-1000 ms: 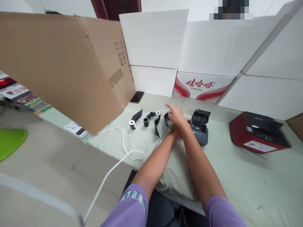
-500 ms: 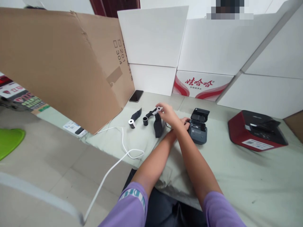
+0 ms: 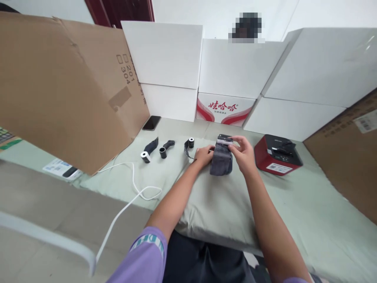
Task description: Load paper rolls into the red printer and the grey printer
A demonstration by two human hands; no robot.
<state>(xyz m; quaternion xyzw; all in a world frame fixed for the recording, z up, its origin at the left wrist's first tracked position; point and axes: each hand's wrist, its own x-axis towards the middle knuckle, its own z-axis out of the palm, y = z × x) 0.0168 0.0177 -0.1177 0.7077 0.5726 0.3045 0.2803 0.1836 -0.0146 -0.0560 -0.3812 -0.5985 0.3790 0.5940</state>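
Pale green surface (image 3: 212, 212). Pinching pale roll (image 3: 225, 142) in right hand (image 3: 244, 155), over dark device (image 3: 226, 136) mostly hidden by hanging dark strip (image 3: 220, 161). Left hand (image 3: 204, 157) beside device; can't make out grip.

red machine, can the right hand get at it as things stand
Probably yes: nothing shows between the right hand and the red machine, though that hand's fingers would likely need to leave the roll.

Bright, even light falls on the worktop (image 3: 294, 220), with soft, faint shadows beneath the forearms (image 3: 176, 208). Small glare streaks mark the upper right white carton (image 3: 332, 63). Wide-angle distortion stretches the brown cardboard box (image 3: 53, 86); the foreground rail (image 3: 50, 235) looks soft, and coarse pixels mask a patch at top.
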